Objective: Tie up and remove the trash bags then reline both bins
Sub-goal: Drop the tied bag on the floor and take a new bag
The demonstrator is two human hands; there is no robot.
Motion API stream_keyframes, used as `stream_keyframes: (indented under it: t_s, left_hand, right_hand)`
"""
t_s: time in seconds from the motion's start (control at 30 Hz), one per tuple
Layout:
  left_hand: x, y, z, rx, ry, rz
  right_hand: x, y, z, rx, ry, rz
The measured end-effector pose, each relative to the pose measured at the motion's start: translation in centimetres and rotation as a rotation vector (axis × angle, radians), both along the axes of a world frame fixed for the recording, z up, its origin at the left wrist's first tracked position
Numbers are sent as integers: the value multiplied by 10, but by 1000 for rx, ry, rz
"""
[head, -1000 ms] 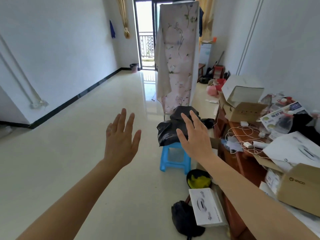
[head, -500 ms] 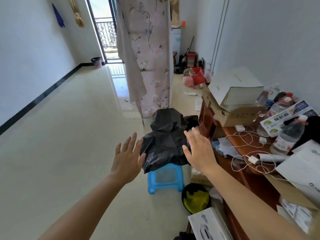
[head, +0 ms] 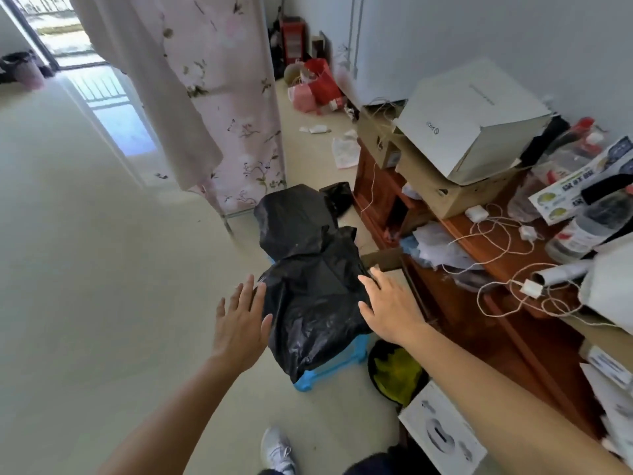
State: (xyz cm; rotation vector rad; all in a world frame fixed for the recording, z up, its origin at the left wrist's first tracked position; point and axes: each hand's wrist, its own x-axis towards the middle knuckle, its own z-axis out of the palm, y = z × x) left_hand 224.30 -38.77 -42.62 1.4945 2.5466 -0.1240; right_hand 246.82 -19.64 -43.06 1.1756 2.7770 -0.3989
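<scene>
flanking the crumpled black plastic trash bag [head: 308,289] with left hand [head: 239,323] and right hand [head: 390,306], fingers [head: 247,291] straight, empty; likely handling light, limp, slippery, favouring pinching bunched folds.

Both hands — left hand [head: 239,323], right hand [head: 390,305] — have reached the black bag [head: 308,289].

Your black trash bags [head: 308,289] lie in a crumpled, glossy heap draped over the blue stool [head: 329,368]. On the floor just right of the stool, your round bin [head: 380,347] stands upright, lined in black, with something yellow inside, perhaps rubbish. A second bin [head: 24,68] stands far off by the doorway.
</scene>
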Motion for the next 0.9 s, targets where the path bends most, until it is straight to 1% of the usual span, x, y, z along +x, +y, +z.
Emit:
stream_keyframes:
  t_s: [0.1,0.2,0.3,0.4,0.47,0.53,0.6,0.67,0.77,0.83,0.9]
  left_hand:
    - [-35,38,-27,-34,-58,-105]
    - [-55,72,-69,-47,-134,-131]
    - [-55,97,-127,-74,-252,-76]
    - [-42,110,-197,-96,-412,91]
    - [-28,111,-241,-129,-510,221]
    - [-13,110,-277,-184,-573,316]
    - [-2,113,-307,-188,-616,375]
    - [3,120,-330,-207,-649,409]
    - [5,136,-348,-285,-696,491]
    - [6,151,-346,-252,-715,591]
    - [5,168,-332,-149,-753,742]
  right_hand:
    - [-22,21,-19,-6,-41,-54]
    - [-32,40,-56,-36,-58,-137]
    - [-39,60,-111,-63,-75,-193]
    - [-47,76,-177,-113,-80,-292]
    - [-50,77,-221,-228,-86,-374]
    - [-50,76,-259,-414,-147,-468]
    - [-48,71,-292,-561,-212,-522]
    - [-47,64,-316,-618,-242,-481]
    - [-44,53,-329,-636,-195,-394]
    - [-46,53,-325,-651,-156,-339]
    - [-49,57,-316,-660,-102,-251]
